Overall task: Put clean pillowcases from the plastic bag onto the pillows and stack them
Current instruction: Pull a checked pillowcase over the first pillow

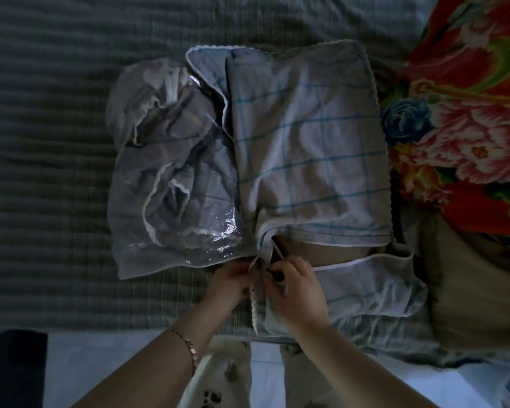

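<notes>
The head camera looks down at a bed with a grey striped cover (56,113).

A clear plastic bag (171,178) lies on the bed, left of the middle. It is shiny and crinkled. Inside it is bunched-up pale cloth with thin lines and wavy white edges. These look like more pillowcases, but how many is hard to tell.

Just to the right of the bag, touching it, lies a pillow in a checked pillowcase (306,148). The case is pale with thin blue lines. It covers most of the pillow. At the near end the case is open, and a strip of the tan pillow (330,251) shows in the gap. The near flap of the case lies loose and wrinkled toward the edge of the bed.

Another plain tan pillow (477,284) with no case lies at the right. Behind it is a bright red flowered blanket (465,119).

Both hands meet at the near left corner of the open case. The left hand (233,281) is closed tight, pinching the white wavy trim (255,301) that hangs down from the corner. The right hand (295,290) is also closed, fingers curled around the cloth by the same corner. The two hands almost touch. A thin bracelet (189,346) is on the left wrist.
</notes>
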Demonstrator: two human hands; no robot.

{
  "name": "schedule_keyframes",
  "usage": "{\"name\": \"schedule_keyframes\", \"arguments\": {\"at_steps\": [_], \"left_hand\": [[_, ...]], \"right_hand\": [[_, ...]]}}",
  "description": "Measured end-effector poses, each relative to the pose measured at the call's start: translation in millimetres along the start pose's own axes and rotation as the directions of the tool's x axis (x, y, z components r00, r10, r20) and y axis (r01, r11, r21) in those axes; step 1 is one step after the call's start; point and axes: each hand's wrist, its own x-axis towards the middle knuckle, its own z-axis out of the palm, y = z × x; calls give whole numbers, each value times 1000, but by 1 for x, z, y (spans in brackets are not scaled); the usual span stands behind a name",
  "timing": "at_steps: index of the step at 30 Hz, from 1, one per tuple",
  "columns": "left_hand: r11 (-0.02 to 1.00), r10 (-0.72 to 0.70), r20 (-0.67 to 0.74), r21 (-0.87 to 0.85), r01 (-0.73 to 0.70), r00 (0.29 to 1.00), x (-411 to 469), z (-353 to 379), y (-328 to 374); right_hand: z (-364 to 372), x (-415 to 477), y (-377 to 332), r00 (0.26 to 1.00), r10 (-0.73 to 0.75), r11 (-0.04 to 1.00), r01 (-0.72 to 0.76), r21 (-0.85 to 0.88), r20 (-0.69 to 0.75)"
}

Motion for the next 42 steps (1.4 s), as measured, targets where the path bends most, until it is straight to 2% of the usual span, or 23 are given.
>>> {"name": "schedule_keyframes", "arguments": {"at_steps": [5, 11, 16, 20, 24, 25, 27, 29, 31, 32, 33, 34, 35, 36, 37, 38, 40, 42], "left_hand": [[996, -39, 78, -71, 45, 996, -10, -7, 3], [992, -78, 70, -94, 84, 994, -12, -3, 9], [996, -72, 84, -45, 76, 994, -14, -5, 14], [999, -23, 144, 40, 18, 989, -15, -6, 19], [997, 1, 151, 78, -13, 988, -18, -10, 24], [997, 2, 125, 75, -12, 992, -17, -15, 24], [996, 6, 42, 93, -10, 999, -14, -30, 20], [969, 51, -129, 246, -18, 990, -6, -42, 10], [830, 199, -302, 558, 4, 932, -1, -34, 0], [707, 291, -324, 707, 26, 900, -2, -20, -3], [575, 381, -269, 818, 1, 884, -6, -1, -5], [439, 456, -147, 895, -78, 878, -13, 22, -2], [305, 523, 14, 930, -203, 852, -17, 45, -1], [168, 587, 186, 924, -343, 788, -19, 66, 3], [18, 583, 350, 897, -442, 733, -21, 88, 9], [-106, 551, 430, 886, -451, 715, -20, 105, 18], [-240, 396, 498, 867, -437, 771, -18, 136, 40], [-330, 255, 574, 808, -487, 779, -15, 155, 52]], "right_hand": [[-9, 4, 0, 995, -99, 990, 100, -98, 10], [-6, 4, 1, 992, -122, 990, 120, -78, -17], [-4, 4, -10, 998, -64, 994, 62, -95, -27], [-11, 8, -12, 990, 101, 995, -98, -28, 97], [-29, 9, -8, 996, -78, 979, 68, -193, -44], [-36, 11, -3, 997, -58, 978, 46, -205, -51], [-55, 16, 13, 993, 103, 966, -114, -230, -57], [-72, 16, 38, 948, 319, 906, -307, -292, -8], [-90, 18, 64, 858, 514, 810, -493, -318, -20], [-99, 19, 73, 810, 586, 764, -565, -312, -30], [-106, 19, 79, 779, 626, 740, -607, -292, -33], [-113, 19, 83, 773, 633, 741, -618, -263, -31], [-118, 19, 85, 793, 609, 765, -591, -256, -13], [-124, 18, 83, 822, 569, 795, -547, -262, 9], [-130, 17, 82, 847, 530, 822, -501, -270, 38], [-135, 16, 78, 869, 491, 846, -455, -279, 70], [-144, 14, 74, 903, 413, 883, -365, -295, 119], [-151, 13, 77, 918, 375, 900, -327, -288, 129]]}}
